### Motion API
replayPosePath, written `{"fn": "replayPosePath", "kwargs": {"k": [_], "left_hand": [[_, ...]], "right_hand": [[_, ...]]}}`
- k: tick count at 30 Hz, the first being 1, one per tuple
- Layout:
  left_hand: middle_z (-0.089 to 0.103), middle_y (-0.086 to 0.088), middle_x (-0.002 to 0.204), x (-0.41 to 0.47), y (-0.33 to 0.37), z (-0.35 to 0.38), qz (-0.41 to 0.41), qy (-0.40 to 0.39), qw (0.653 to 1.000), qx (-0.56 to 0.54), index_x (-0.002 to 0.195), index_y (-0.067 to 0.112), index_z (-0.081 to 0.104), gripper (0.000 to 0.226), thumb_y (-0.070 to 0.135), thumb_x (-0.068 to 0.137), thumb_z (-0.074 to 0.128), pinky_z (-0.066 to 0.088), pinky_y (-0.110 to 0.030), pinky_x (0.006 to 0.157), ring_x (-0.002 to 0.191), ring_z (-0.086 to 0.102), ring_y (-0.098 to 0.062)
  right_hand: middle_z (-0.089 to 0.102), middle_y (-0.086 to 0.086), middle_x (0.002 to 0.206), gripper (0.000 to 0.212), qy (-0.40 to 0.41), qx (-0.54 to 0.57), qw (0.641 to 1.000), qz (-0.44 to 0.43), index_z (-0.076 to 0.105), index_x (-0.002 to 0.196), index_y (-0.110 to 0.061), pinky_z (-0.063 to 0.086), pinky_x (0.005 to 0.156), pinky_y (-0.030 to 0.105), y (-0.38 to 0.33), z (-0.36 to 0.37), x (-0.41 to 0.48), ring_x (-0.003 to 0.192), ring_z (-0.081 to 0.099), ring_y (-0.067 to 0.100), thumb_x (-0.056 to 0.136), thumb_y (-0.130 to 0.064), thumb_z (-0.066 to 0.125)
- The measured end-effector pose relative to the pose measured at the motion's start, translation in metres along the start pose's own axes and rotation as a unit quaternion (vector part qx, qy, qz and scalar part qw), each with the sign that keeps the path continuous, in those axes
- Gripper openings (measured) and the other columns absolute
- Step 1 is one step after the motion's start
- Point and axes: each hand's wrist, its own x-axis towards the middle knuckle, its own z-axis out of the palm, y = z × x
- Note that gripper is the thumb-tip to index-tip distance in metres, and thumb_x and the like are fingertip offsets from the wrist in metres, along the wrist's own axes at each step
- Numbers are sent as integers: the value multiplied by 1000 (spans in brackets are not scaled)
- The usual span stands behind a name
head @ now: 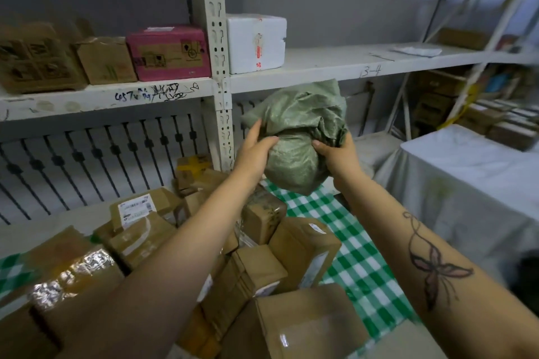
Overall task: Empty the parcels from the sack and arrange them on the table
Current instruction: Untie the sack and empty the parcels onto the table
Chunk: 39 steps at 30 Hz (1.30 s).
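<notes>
While raised at frame centre, sack (300, 125): bunched green weave
left hand (255, 154): grasping sack
right hand (338, 154): grasping sack
parcels (303, 245): piled lower left on table (360, 267)

Both arms are bare up to the picture's lower edge, and the left hand (256, 151) and right hand (335, 154) are bare too. The right forearm (388, 230) carries a tattoo (434, 268): a butterfly in dark outline, its narrow wings filled with dull pink. Wrist-side of the butterfly, a thin dark line curls into small loops. Elbow-side of it, fine strokes trail off. The right thumbnail looks short.
</notes>
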Motion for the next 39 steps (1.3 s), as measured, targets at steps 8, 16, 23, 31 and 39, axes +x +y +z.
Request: {"fn": "replayPosePath", "kwargs": {"k": [8, 16, 23, 31, 39], "left_hand": [[37, -4, 147, 23, -25, 26, -26, -106, 990, 89, 144, 21, 35, 55, 16, 93, 53, 37, -34, 107, 130, 40, -19], [21, -4, 156, 85, -68, 61, -83, -133, 934, 321, 149, 25, 22, 61, 29, 95, 50, 23, -38, 117, 143, 23, -25], [26, -5, 155, 132, -98, 85, -177, -167, 881, 405, 149, 24, 23, 56, 23, 97, 45, 27, -30, 109, 139, 30, -26], [37, -10, 148, 163, -114, 88, -205, -139, 873, 420, 144, 12, 33, 47, 18, 99, 43, 34, -23, 81, 120, 45, -20], [25, -7, 155, 168, -135, 95, -209, -153, 851, 457, 150, 19, 22, 54, 20, 99, 42, 30, -13, 58, 71, 40, -1]], "right_hand": [[58, 10, 128, 49, 99, 103, 987, 70, 49, 128, -15, 45, 100, 51, 49, -28, 28, 115, 55, 32, 84, 2, 63], [58, 13, 127, 48, 70, 107, 985, 114, 48, 131, -8, 46, 98, 45, 104, -40, 100, 114, 55, 30, 86, 7, 58], [55, 14, 129, 45, 95, 69, 977, 176, 48, 128, -7, 42, 104, 48, 166, -42, 158, 118, 52, 33, 86, 5, 59], [47, 19, 137, 59, 43, 16, 961, 273, 32, 138, -9, 40, 105, 52, 238, -19, 187, 122, 48, 38, 86, -7, 60], [33, 24, 145, 92, -46, -144, 944, 294, 3, 149, -22, 38, 103, 57, 239, -7, 171, 125, 42, 44, 84, -26, 67]]}}
